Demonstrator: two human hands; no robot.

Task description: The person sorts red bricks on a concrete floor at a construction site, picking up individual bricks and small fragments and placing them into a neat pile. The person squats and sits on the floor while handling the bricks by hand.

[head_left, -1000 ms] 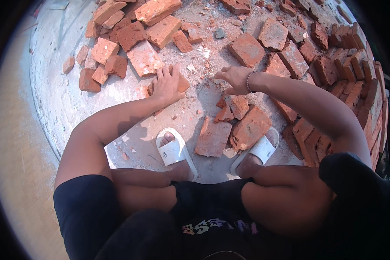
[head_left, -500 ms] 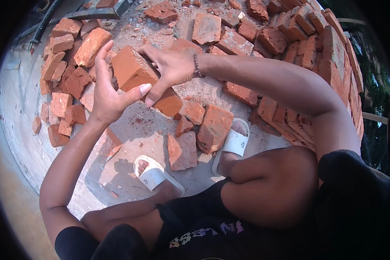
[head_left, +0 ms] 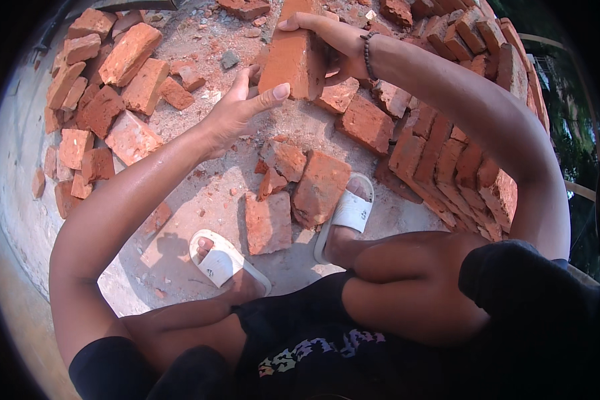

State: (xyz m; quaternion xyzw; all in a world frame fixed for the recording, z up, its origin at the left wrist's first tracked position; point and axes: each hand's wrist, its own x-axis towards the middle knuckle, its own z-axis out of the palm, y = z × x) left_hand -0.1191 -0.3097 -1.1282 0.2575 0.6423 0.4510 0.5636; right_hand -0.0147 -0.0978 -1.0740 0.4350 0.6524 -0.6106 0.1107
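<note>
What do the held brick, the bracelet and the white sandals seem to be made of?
Brick: probably fired clay, matte, by its dull orange-red faces. Bracelet: dark beads, perhaps wood or stone; finish unclear. White sandals: likely moulded plastic or foam, smooth, given their thick soles.

the lifted brick has moved rightward.

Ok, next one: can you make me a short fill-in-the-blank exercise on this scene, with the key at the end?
1. The hand gripping the raised brick is the person's ____ one.
2. The bracelet on that wrist is made of ____.
3. Both sandals are ____ in colour.
4. Opposite the neat rows of bricks on the picture's right, a jumbled pile lies on the ____.

Missing words: right; beads; white; left.
</note>
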